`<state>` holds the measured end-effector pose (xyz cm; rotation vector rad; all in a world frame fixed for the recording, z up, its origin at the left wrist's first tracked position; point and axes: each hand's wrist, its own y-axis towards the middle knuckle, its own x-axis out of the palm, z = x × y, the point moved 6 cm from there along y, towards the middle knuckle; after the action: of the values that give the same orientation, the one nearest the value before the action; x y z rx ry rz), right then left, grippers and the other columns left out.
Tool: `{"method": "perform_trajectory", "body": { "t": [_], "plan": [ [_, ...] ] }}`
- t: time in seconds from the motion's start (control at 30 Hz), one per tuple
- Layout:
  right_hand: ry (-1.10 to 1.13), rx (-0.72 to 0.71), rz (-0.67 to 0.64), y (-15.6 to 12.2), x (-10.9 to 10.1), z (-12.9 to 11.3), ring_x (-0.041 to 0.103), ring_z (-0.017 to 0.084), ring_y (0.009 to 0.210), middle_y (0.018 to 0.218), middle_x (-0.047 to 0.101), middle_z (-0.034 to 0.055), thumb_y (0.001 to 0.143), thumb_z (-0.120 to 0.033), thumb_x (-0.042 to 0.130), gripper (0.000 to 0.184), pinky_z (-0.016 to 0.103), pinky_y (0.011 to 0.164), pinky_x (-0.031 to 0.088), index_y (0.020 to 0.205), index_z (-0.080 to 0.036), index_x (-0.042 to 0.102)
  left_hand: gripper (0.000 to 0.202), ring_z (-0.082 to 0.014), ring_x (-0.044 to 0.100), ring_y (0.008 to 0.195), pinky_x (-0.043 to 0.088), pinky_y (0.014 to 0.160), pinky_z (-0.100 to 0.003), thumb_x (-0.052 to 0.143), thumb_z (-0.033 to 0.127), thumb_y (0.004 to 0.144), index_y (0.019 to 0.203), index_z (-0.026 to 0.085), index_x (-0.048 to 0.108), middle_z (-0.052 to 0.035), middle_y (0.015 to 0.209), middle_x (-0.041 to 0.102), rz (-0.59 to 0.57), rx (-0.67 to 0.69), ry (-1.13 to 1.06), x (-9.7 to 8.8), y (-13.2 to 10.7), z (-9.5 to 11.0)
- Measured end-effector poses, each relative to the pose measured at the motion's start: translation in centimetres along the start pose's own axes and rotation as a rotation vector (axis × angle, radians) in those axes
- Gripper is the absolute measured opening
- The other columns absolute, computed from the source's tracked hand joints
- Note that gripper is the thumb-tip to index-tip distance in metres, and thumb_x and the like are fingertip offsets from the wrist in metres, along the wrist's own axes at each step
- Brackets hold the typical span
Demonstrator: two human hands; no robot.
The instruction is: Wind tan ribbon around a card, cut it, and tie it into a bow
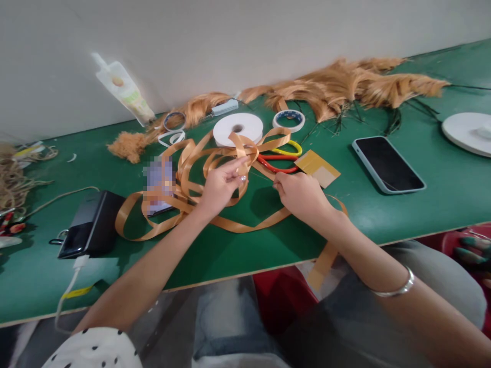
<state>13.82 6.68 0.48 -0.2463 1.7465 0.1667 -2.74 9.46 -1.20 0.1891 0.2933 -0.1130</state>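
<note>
My left hand [220, 188] pinches a gathered loop of tan satin ribbon [245, 228] between thumb and fingers. More of the ribbon lies in loose coils around that hand, and one tail hangs over the table's front edge. To the right, my right hand [301, 194] is closed in a pinch on a thin thread [264, 176], which runs across to the bunched ribbon. Just beyond both hands lie scissors [276, 166] with red and yellow handles, partly covered by ribbon. A white spool [226, 129] lies flat behind the coils.
On the green table [452, 199] are a phone [389, 164], a yellow card [318, 167], a tape roll [288, 121] and a dark power bank [90, 225] with a white cable. Bundles of tan fibre [337, 84] line the wall. A white disc [468, 133] is far right.
</note>
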Motion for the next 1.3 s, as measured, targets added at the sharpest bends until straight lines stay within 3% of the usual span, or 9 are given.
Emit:
{"method": "perform_trajectory", "body": {
  "t": [0.1,0.37,0.6,0.8,0.87,0.97,1.13,1.2,1.3],
  "plan": [
    [-0.050,0.025,0.003,0.0,-0.1,0.3,0.063,0.025,0.068,0.078,0.068,0.0136,0.085,-0.015,0.039,0.025,0.030,0.052,0.032,0.090,-0.014,0.063,0.047,-0.0121,0.055,0.061,0.048,0.063,-0.027,0.065,0.020,0.071,0.118,0.018,0.062,-0.0018,0.072,0.068,0.051,-0.003,-0.023,-1.1,0.6,-0.4],
    [-0.075,0.215,0.181,0.2,-1.4,3.2,0.061,0.027,0.060,0.064,0.063,0.0137,0.085,-0.015,0.040,0.023,0.033,0.054,0.037,0.084,-0.014,0.062,0.057,-0.0129,0.059,0.068,0.048,0.068,-0.028,0.067,0.022,0.070,0.125,0.019,0.055,-0.0040,0.088,0.071,0.050,0.013,-0.099,-1.6,0.8,-0.2],
    [0.874,0.148,0.653,0.8,-2.9,5.8,0.063,0.014,0.069,0.074,0.064,0.0033,0.091,-0.029,0.035,0.026,0.029,0.067,0.048,0.089,-0.020,0.059,0.057,-0.0089,0.057,0.066,0.050,0.065,-0.026,0.071,0.029,0.067,0.122,0.022,0.059,-0.0093,0.119,0.063,0.036,0.021,-0.123,-0.9,0.5,-0.1],
    [1.402,0.084,0.321,1.5,-2.2,4.6,0.048,0.009,0.047,0.053,0.045,-0.0057,0.091,-0.033,0.033,0.025,0.025,0.058,0.045,0.084,-0.022,0.055,0.053,-0.0061,0.054,0.064,0.048,0.063,-0.024,0.068,0.023,0.069,0.121,0.021,0.059,-0.0100,0.129,0.056,0.051,0.019,-0.117,-1.0,0.5,0.1],
    [1.290,-0.004,0.174,1.1,-2.3,3.4,0.040,0.008,0.039,0.047,0.042,-0.0068,0.088,-0.030,0.039,0.021,0.023,0.049,0.039,0.088,-0.020,0.057,0.052,-0.0068,0.055,0.064,0.048,0.064,-0.024,0.066,0.022,0.070,0.121,0.023,0.059,-0.0081,0.124,0.060,0.082,0.036,-0.098,-1.3,0.5,0.1],
    [0.736,-0.140,0.047,0.3,-2.0,1.4,0.048,0.010,0.045,0.052,0.055,-0.0012,0.083,-0.022,0.046,0.022,0.023,0.048,0.033,0.097,-0.016,0.063,0.052,-0.0063,0.053,0.060,0.046,0.060,-0.023,0.064,0.019,0.071,0.123,0.023,0.058,-0.0050,0.110,0.066,0.136,0.062,-0.062,-1.8,0.6,0.0],
    [-0.078,0.009,0.133,0.2,-0.9,1.9,0.058,0.021,0.058,0.064,0.064,0.0089,0.084,-0.014,0.039,0.035,0.027,0.052,0.032,0.111,-0.014,0.061,0.051,-0.0056,0.052,0.059,0.045,0.059,-0.021,0.062,0.015,0.071,0.121,0.023,0.059,-0.0048,0.104,0.067,0.246,0.123,-0.058,-2.7,0.8,-0.3],
    [-0.054,0.137,0.246,0.4,-1.2,3.0,0.060,0.022,0.059,0.064,0.064,0.0099,0.087,-0.017,0.036,0.034,0.030,0.055,0.036,0.109,-0.012,0.062,0.050,-0.0062,0.054,0.062,0.046,0.061,-0.022,0.062,0.014,0.070,0.120,0.024,0.060,-0.0060,0.115,0.063,0.280,0.147,-0.063,-2.9,0.9,-0.4],
    [0.390,0.173,0.471,0.6,-1.8,4.0,0.061,0.019,0.064,0.067,0.065,0.0071,0.089,-0.022,0.038,0.031,0.032,0.064,0.044,0.102,-0.014,0.064,0.051,-0.0077,0.057,0.063,0.048,0.062,-0.022,0.060,0.015,0.072,0.122,0.024,0.058,-0.0060,0.109,0.066,0.298,0.140,-0.044,-3.1,1.0,-0.8]
  ]
}}
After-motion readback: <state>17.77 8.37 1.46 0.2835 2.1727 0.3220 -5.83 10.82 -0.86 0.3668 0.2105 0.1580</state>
